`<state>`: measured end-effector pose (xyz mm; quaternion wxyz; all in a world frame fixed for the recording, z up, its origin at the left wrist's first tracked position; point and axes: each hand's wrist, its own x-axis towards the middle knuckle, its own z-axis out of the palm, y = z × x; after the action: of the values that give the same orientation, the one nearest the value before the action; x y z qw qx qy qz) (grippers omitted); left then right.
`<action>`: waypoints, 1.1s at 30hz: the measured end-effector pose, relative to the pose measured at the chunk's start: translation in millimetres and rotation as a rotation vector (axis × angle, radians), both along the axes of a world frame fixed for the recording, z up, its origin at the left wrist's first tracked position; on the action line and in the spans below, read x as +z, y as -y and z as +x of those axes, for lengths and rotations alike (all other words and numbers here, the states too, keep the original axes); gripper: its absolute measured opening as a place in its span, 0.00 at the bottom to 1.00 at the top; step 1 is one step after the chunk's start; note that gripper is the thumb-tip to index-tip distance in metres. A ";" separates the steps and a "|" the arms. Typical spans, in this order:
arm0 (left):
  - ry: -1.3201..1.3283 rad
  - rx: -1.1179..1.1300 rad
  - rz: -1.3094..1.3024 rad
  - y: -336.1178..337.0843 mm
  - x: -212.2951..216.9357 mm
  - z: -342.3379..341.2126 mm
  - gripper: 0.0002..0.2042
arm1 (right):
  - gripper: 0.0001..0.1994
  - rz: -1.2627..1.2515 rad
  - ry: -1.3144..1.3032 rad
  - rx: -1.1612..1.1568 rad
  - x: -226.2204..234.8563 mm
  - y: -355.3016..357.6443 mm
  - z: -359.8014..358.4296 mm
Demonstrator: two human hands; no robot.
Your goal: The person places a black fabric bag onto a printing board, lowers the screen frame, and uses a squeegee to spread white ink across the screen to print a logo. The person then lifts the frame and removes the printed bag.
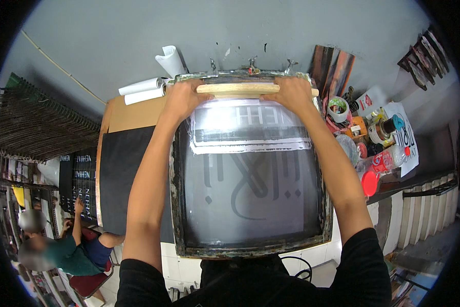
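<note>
Both of my arms reach forward over a screen printing frame (175,204) with dark, worn edges. A wooden-handled squeegee (238,89) lies across its far end. My left hand (185,96) is closed round the squeegee's left end, and my right hand (295,94) grips the right end. The grey mesh (245,220) carries large dark curved strokes. Nearer the squeegee, white ink (250,146) lies in bands across the mesh, beside pale block letters. The squeegee's blade is mostly hidden under the handle.
Metal clamps (252,65) stand behind the frame. Paper rolls (144,90) and a black sheet (130,169) lie left. On the right are a tape roll (337,109), a plastic bottle (386,159) and a red lid (369,183). A seated person (79,258) works at the lower left.
</note>
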<state>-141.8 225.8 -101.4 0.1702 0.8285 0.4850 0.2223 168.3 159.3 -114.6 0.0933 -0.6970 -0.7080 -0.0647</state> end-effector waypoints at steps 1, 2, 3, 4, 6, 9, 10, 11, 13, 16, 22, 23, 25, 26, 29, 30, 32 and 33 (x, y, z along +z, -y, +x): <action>-0.003 0.004 0.003 6.8 -1.1 -1.7 0.18 | 0.32 0.013 -0.011 0.009 -1.8 4.8 -1.0; -0.005 0.009 0.006 13.5 -1.6 -3.7 0.18 | 0.32 0.026 -0.023 0.018 -3.4 9.9 -2.3; -0.008 0.014 0.010 20.5 -1.8 -6.0 0.18 | 0.32 0.018 -0.031 0.027 -4.3 14.4 -3.4; 0.007 0.000 0.022 27.9 -2.1 -8.0 0.17 | 0.32 0.009 -0.037 0.036 -3.3 19.9 -5.0; 0.037 -0.025 0.047 44.2 -2.2 -13.2 0.16 | 0.31 0.024 -0.030 0.063 -5.1 32.9 -9.2; 0.058 -0.017 0.013 72.5 -4.7 -16.3 0.15 | 0.30 0.107 -0.007 0.105 -13.7 58.4 -10.2; 0.085 -0.028 0.018 83.2 -6.1 -14.9 0.14 | 0.30 0.141 -0.010 0.115 -17.1 70.9 -6.4; 0.070 -0.027 0.052 94.8 -8.3 -21.0 0.13 | 0.30 0.177 -0.022 0.144 -16.3 79.5 -13.3; 0.045 -0.037 0.122 118.6 -13.6 -29.5 0.12 | 0.23 0.105 -0.073 0.148 -18.5 104.8 -19.3; 0.041 -0.008 0.132 146.2 -16.7 -30.6 0.13 | 0.17 0.238 -0.075 0.195 -34.9 128.8 -19.5; 0.191 0.075 0.161 187.8 -31.0 -45.5 0.28 | 0.18 0.347 -0.092 0.250 -46.3 147.7 -29.1; 0.266 0.096 0.189 200.1 -28.7 -45.9 0.33 | 0.17 0.367 -0.102 0.249 -45.3 151.0 -26.6; 0.355 0.201 -0.064 235.5 -26.3 -65.3 0.38 | 0.16 0.406 -0.124 0.248 -43.7 155.8 -22.7; 0.374 0.290 -0.213 255.7 -18.8 -75.1 0.38 | 0.16 0.413 -0.127 0.240 -42.5 154.5 -21.6; 0.462 0.409 -0.187 308.9 -24.8 -116.5 0.40 | 0.14 0.426 -0.147 0.252 -28.0 134.9 -22.9; 0.436 0.415 -0.235 323.4 -26.4 -129.7 0.43 | 0.14 0.422 -0.158 0.257 -25.0 121.4 -17.5; 0.407 0.423 -0.346 350.9 -27.3 -144.9 0.49 | 0.15 0.348 -0.135 0.219 -18.7 93.0 -8.3; 0.392 0.425 -0.401 360.8 -28.4 -149.9 0.53 | 0.17 0.303 -0.139 0.187 -14.3 79.4 -4.9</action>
<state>-291.7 -135.0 -129.8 0.3693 0.6007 0.6387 0.3081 163.4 79.9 -128.9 0.2517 -0.6089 -0.7436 -0.1134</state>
